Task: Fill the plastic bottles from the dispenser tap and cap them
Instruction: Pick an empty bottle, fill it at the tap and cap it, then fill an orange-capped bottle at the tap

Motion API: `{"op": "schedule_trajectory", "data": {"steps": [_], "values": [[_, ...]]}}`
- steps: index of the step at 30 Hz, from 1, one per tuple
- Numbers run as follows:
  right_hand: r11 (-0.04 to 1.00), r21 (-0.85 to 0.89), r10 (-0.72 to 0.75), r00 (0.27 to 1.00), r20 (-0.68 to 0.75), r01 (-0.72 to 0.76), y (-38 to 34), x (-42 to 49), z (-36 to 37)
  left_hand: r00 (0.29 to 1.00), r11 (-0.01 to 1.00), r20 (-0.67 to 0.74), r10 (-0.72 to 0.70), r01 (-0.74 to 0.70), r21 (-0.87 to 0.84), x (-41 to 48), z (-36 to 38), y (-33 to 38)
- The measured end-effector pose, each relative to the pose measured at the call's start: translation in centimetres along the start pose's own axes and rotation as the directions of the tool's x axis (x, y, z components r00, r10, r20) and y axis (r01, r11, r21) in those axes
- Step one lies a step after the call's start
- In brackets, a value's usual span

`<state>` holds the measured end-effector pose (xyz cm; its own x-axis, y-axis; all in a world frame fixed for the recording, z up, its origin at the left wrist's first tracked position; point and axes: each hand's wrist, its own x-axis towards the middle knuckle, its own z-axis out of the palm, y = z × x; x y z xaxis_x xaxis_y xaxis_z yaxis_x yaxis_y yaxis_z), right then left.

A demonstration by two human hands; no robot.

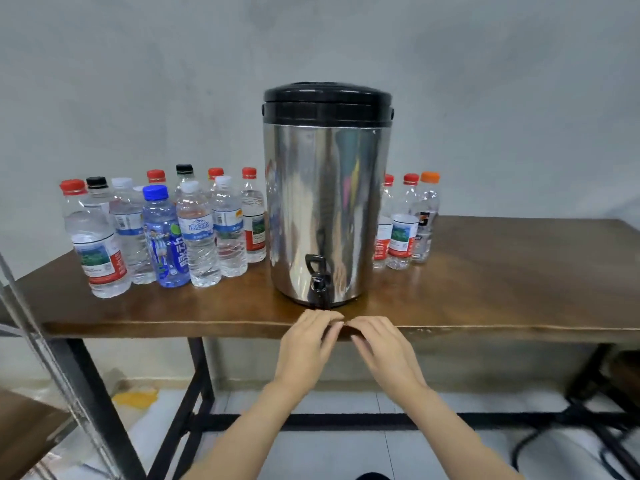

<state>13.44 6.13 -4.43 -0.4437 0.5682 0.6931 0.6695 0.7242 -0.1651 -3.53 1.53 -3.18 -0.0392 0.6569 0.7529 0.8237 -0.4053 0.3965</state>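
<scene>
The plastic bottles (162, 233) stand in a bunch on the left of the worktop (502, 289), and three more bottles (403, 230) stand on the right, partly behind the big shiny dispenser (325, 202). Every bottle has its cap on. I cannot tell for sure which ones have water in them. These bottles are thin and clear, so I think an empty one is very light and squashes if you squeeze hard. A full one will be heavier and may get slippery when wet. The best place to hold one is around the middle, on the label, and the little cap needs a fingertip twist. The black tap (318, 282) sits low on the dispenser, at the front edge. Just below it, the left hand (304, 351) and right hand (384, 351) rest on the worktop edge, fingertips nearly touching. Each grip is loose and holds nothing.
</scene>
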Motion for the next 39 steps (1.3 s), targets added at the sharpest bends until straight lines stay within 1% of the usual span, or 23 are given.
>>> {"op": "schedule_trajectory", "data": {"steps": [1, 3, 4, 5, 6, 7, 10, 13, 15, 18, 20, 22, 26, 31, 34, 36, 39], "values": [[0.999, -0.023, 0.027, 1.0, -0.015, -0.027, 1.0, -0.2, -0.8, 1.0, 1.0, -0.015, -0.022, 0.022, 0.008, 0.3, 0.9, 0.9], [0.996, -0.049, 0.076, 0.996, -0.053, -0.078, 2.9, -0.4, -2.0, 0.988, 0.989, -0.049, -0.145, 0.145, -0.007, 0.8, 2.3, 1.8], [0.994, -0.054, 0.095, 0.993, -0.069, -0.099, 3.9, -0.3, -2.5, 0.981, 0.981, -0.031, -0.192, 0.191, -0.022, 1.0, 2.9, 2.0], [0.992, -0.059, 0.11, 0.991, -0.079, -0.115, 4.7, -0.2, -2.8, 0.983, 0.982, 0.002, -0.185, 0.185, -0.025, 1.1, 3.6, 2.1], [0.99, -0.063, 0.123, 0.989, -0.081, -0.128, 5.5, 0.0, -3.1, 0.99, 0.99, 0.027, -0.14, 0.14, -0.015, 1.2, 4.4, 2.3], [0.988, -0.065, 0.137, 0.987, -0.079, -0.142, 6.3, 0.3, -3.3, 0.996, 0.996, 0.039, -0.083, 0.084, -0.014, 1.5, 5.1, 2.6], [0.983, -0.07, 0.165, 0.983, -0.083, -0.171, 8.3, 0.9, -3.7, 0.999, 0.999, 0.047, -0.002, 0.005, -0.049, 3.4, 7.3, 3.8], [0.981, -0.077, 0.174, 0.981, -0.083, -0.18, 9.9, 1.9, -3.8, 0.996, 0.999, 0.087, 0.031, -0.033, 0.019, 5.9, 9.6, 4.3], [0.98, -0.082, 0.174, 0.981, -0.08, -0.181, 10.9, 2.5, -3.9, 0.989, 0.998, 0.146, 0.022, -0.029, 0.049, 7.6, 10.9, 4.6], [0.972, -0.075, 0.217, 0.974, -0.057, -0.221, 12.1, 3.7, -4.1, 0.959, 0.996, 0.282, -0.006, -0.021, 0.092, 9.9, 12.8, 5.3], [0.965, -0.078, 0.25, 0.968, -0.037, -0.252, 13.0, 4.5, -4.5, 0.937, 0.991, 0.347, -0.045, -0.001, 0.133, 11.0, 14.0, 5.5], [0.953, -0.09, 0.289, 0.957, -0.005, -0.288, 13.9, 5.3, -5.0, 0.918, 0.986, 0.384, -0.101, 0.042, 0.159, 11.9, 15.1, 5.3], [0.932, -0.14, 0.342, 0.939, 0.038, -0.334, 16.6, 6.7, -5.9, 0.886, 0.973, 0.431, -0.172, 0.083, 0.217, 13.3, 16.9, 4.9], [0.888, -0.199, 0.431, 0.901, 0.046, -0.414, 20.0, 8.8, -6.3, 0.852, 0.942, 0.468, -0.234, 0.08, 0.327, 14.0, 18.3, 4.4], [0.861, -0.19, 0.487, 0.873, 0.039, -0.472, 21.5, 10.9, -6.6, 0.847, 0.935, 0.48, -0.231, 0.056, 0.35, 13.9, 18.6, 4.4], [0.849, -0.166, 0.517, 0.854, 0.058, -0.502, 22.2, 12.9, -6.9, 0.845, 0.935, 0.48, -0.236, 0.062, 0.35, 14.0, 18.6, 4.4], [0.848, -0.136, 0.525, 0.847, 0.088, -0.512, 22.8, 16.4, -7.8, 0.837, 0.931, 0.485, -0.252, 0.073, 0.358, 14.1, 18.7, 4.4]]}}
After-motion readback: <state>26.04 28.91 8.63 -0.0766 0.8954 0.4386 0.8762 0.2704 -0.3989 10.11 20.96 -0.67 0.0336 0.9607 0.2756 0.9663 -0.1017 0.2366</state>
